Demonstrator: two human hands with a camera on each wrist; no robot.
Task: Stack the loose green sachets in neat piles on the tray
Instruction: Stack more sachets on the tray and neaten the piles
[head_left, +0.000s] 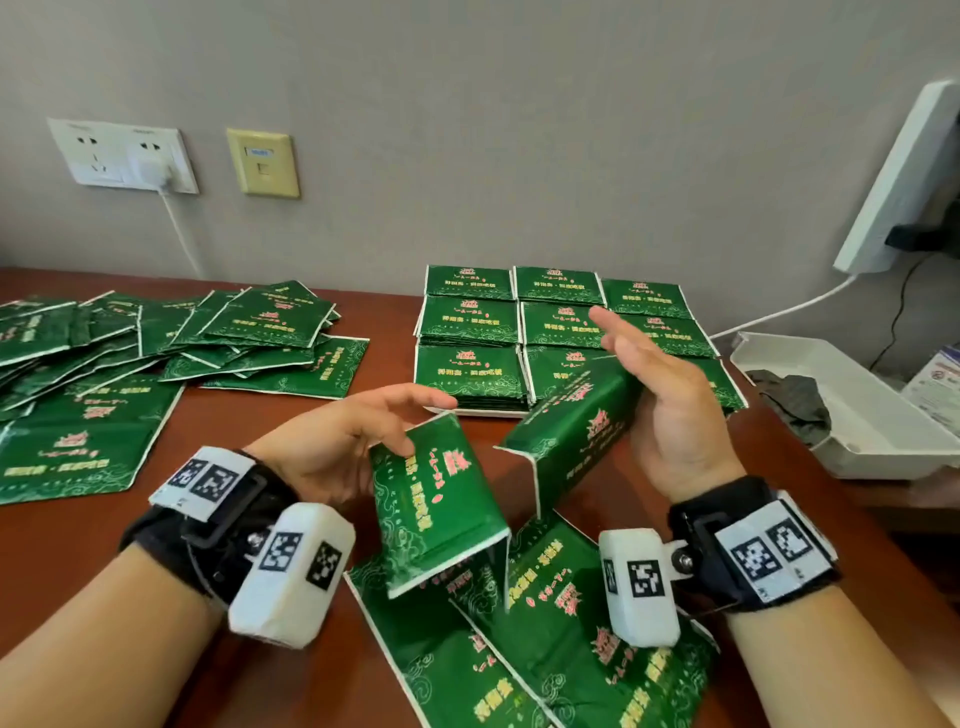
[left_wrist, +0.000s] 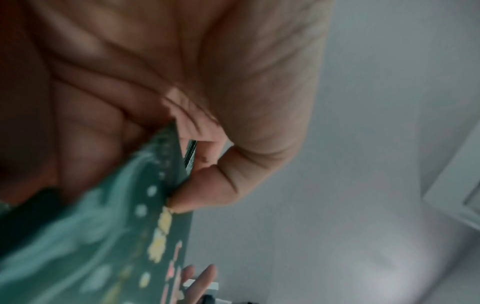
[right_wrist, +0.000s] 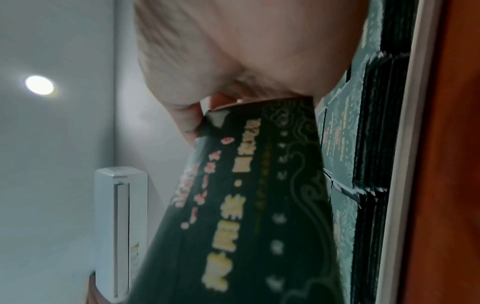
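My left hand pinches a bundle of green sachets with its thumb on top, tilted above the table; the left wrist view shows the thumb of that hand pressing the sachet bundle. My right hand holds a second bundle at its far end, fingers straight, thumb on a corner. In the right wrist view the right hand tops that bundle. Behind stands the white tray with neat piles of sachets. Loose sachets lie at the left, more under my wrists.
An open white box with a dark cloth sits at the right on the brown table. Wall sockets with a plugged charger and cable are at the back left. A white device leans at the right wall.
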